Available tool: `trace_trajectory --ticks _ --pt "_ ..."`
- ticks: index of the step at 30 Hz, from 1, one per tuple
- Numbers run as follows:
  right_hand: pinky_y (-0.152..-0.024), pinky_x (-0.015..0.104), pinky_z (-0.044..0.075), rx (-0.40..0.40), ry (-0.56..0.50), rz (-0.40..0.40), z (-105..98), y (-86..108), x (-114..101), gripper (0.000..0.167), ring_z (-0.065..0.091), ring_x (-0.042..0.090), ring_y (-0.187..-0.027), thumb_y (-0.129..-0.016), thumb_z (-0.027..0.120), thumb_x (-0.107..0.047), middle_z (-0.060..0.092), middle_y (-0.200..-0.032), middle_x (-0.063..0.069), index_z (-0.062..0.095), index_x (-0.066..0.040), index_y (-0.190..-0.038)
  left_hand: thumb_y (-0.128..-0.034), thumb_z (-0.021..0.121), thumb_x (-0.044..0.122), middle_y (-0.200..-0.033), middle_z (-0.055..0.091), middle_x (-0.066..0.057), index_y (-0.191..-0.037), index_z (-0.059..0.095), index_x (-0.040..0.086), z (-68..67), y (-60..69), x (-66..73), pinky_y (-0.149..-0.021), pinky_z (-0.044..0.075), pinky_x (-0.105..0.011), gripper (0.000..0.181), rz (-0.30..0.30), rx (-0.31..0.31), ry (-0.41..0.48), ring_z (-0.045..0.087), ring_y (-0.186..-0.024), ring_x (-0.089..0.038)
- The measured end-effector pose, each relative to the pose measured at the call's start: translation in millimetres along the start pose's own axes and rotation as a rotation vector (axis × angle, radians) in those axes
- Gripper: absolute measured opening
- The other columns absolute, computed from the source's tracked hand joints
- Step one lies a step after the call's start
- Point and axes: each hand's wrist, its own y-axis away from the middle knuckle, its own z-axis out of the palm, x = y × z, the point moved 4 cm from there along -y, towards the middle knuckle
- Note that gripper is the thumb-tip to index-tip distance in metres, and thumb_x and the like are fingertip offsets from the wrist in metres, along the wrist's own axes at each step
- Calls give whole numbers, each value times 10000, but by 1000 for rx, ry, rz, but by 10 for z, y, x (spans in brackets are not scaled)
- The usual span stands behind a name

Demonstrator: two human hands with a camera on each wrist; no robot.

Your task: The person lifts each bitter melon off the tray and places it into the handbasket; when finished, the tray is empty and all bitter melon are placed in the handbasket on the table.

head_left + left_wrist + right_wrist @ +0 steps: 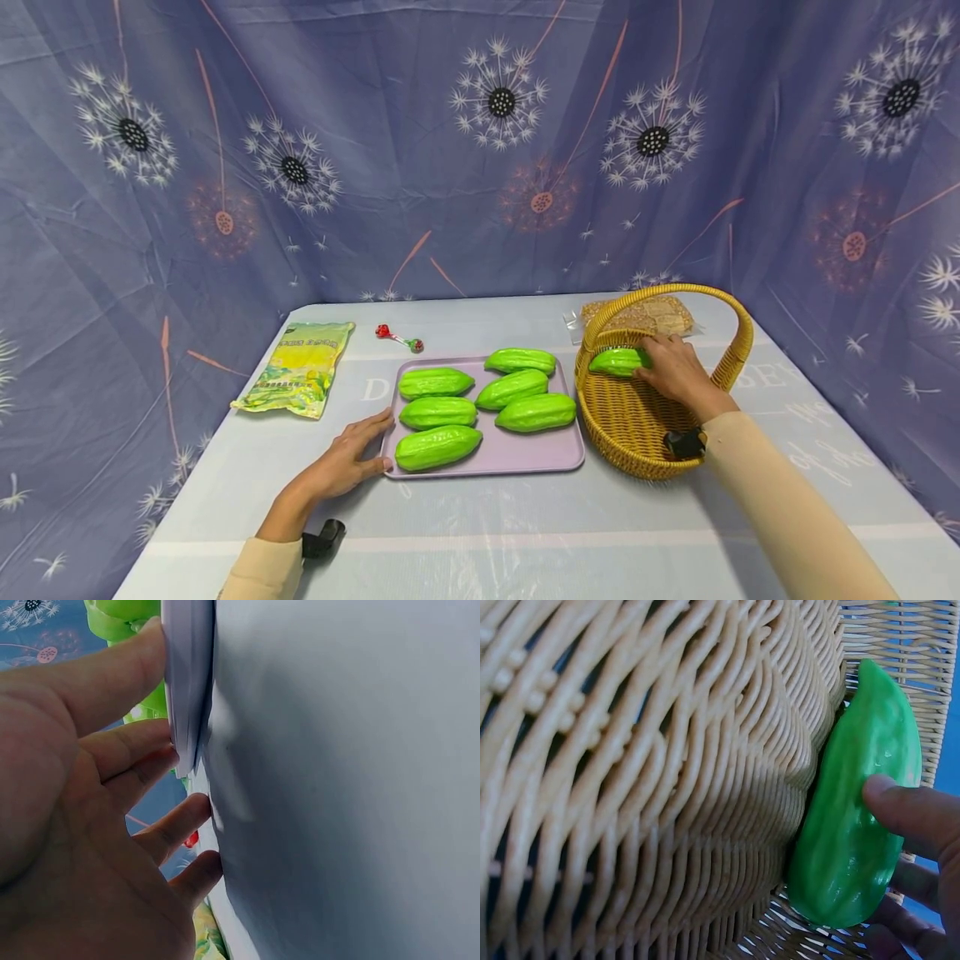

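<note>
A ridged green vegetable (847,832) is held by the right hand (939,832), its thumb laid along the near side and other fingers partly seen behind. Much of the view is filled by the pale woven strands of a basket (705,787), beside whose wall the vegetable is held, its narrow tip pointed upward.

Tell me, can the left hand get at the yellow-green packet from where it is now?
Probably yes: the left hand seems only to touch the edge of the lilac tray, and nothing visible stands between it and the yellow-green packet.
</note>
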Motion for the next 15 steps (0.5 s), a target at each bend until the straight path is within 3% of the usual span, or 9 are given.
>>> trace_trajectory --ticks 15 --pt "-739 515 384 -33 -48 10 -42 23 -15 481 495 398 -955 -822 723 -275 599 -1074 211 575 -10 -1195 -857 676 212 -1517 326 -181 -1398 420 -6 0 3 -4 -1040 206 -668 636 -2 -5 6 294 -1349 -445"
